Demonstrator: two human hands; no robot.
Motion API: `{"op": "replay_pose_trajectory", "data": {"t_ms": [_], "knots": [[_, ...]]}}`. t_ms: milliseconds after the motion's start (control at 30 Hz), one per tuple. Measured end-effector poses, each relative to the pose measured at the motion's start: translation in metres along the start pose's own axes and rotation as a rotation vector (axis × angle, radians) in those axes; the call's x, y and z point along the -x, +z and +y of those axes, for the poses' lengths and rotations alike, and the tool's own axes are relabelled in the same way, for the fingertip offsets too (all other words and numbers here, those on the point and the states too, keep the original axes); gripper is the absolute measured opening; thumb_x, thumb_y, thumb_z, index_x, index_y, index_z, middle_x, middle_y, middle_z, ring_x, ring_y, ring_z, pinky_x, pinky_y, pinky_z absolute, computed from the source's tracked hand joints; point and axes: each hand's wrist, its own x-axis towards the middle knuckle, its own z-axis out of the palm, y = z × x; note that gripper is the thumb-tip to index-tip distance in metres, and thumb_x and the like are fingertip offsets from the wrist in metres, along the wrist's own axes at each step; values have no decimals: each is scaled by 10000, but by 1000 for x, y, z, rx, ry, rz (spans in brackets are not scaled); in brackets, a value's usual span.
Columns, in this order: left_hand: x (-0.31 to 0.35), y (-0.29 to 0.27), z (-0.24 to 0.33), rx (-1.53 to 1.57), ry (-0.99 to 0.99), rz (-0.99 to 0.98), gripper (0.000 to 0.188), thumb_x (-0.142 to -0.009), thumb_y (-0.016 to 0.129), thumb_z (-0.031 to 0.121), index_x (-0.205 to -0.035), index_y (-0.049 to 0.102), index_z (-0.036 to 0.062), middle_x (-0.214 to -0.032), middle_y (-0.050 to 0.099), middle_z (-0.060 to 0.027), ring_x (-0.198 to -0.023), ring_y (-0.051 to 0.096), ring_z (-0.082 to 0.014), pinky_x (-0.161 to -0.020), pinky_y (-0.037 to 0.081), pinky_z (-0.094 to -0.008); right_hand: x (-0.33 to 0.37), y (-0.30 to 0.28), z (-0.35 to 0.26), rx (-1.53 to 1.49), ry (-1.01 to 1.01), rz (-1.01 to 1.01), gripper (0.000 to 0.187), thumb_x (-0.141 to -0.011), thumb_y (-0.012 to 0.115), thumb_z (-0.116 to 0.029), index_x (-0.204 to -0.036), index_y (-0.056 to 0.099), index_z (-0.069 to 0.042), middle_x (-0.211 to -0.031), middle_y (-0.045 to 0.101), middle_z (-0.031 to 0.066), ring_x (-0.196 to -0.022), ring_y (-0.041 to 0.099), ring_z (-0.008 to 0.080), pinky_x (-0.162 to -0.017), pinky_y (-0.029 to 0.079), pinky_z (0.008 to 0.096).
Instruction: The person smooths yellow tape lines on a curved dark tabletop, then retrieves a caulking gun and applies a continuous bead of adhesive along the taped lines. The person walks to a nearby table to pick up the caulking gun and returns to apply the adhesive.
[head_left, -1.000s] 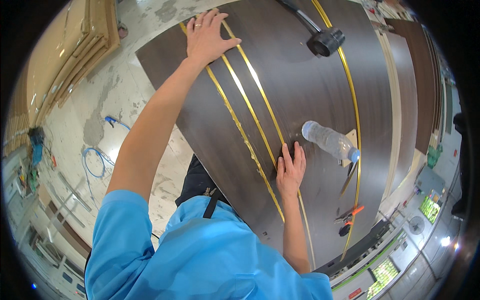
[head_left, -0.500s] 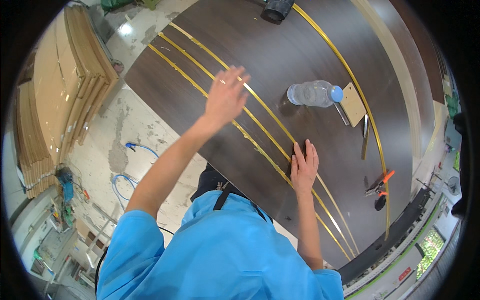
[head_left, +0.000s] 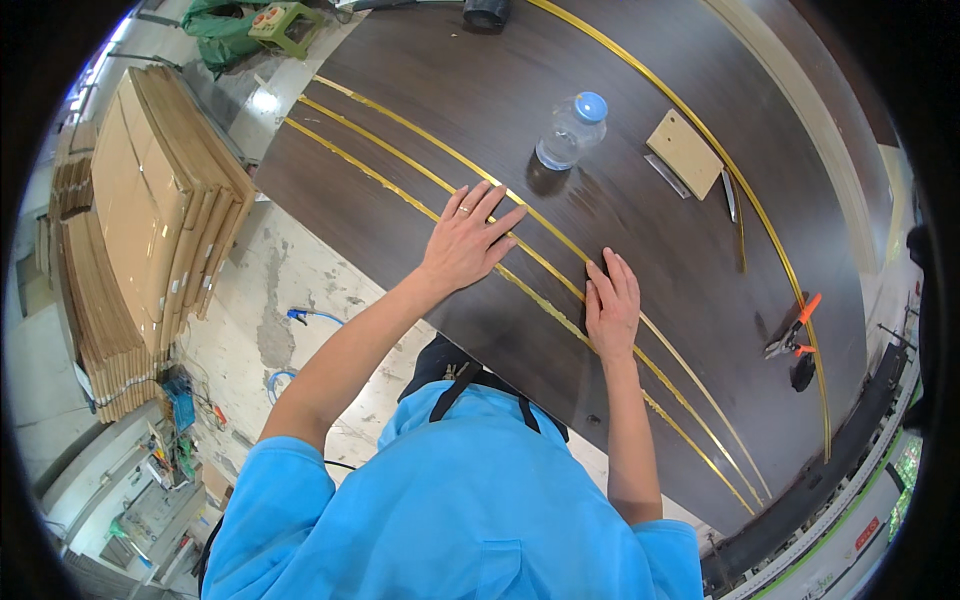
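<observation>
Three thin gold strips lie side by side across a dark wood-grain panel. The near strip has a ragged edge; the middle strip and far strip look straighter. My left hand lies palm down over them, fingers spread, fingertips at the far strip. To its right, my right hand rests flat with fingers stretched out, its fingertips beside the far strip. Neither hand grips anything that I can see. Beyond them stands a clear plastic bottle with a blue cap.
A tan block, a knife-like tool and orange-handled pliers lie on the right side. A longer gold strip curves behind them. Stacked flat cardboard stands on the left; a blue hose lies on the floor.
My left hand has come down and closer to my right hand; it was blurred before. The bottle's cap pointed right and now points up and away. The whole view has shifted.
</observation>
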Motion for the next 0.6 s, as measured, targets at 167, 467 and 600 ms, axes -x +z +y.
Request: {"op": "replay_pose_trajectory", "data": {"t_ms": [167,467,600], "knots": [[0,9,9,-37,-7,9,498,-980,618,363,-1442,574,180,-1503,512,-76,-1439,407,-298,-1216,281,-490,20,-7,11,22,-4,72,259,-933,661,-96,-1184,723,-75,-1433,591,118,-1326,537,330,-1126,426,459],[1,17,10,-63,24,36,494,-981,613,346,-1438,565,164,-1484,534,-50,-1402,443,-286,-1206,290,-489,55,-17,26,53,69,141,247,-933,670,-122,-1167,728,-69,-1425,596,126,-1324,534,334,-1129,420,471],[1,17,12,-73,25,45,484,-988,599,354,-1437,570,176,-1465,545,-35,-1410,428,-265,-1215,274,-480,70,-21,31,67,128,179,261,-936,668,-125,-1186,720,-70,-1426,594,129,-1318,533,345,-1125,421,471]]}}
